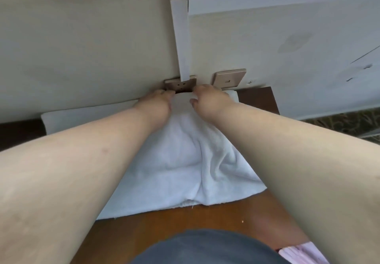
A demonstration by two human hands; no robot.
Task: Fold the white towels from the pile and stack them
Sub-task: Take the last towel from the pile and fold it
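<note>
White towel (181, 161): spread on the brown wooden table (185, 218), far edge against the wall (82, 47), rumpled at centre. Left hand (157, 104): arm fully extended, fingers curled, pinching the towel's far edge. Right hand (207, 101): arm extended likewise, fingers curled, gripping the same edge, just below the wall socket (181, 83).

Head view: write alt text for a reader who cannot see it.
Both hands, left hand and right hand, grip the far edge of a white towel spread on a brown wooden table, close to wall sockets on a cream wall.
</note>
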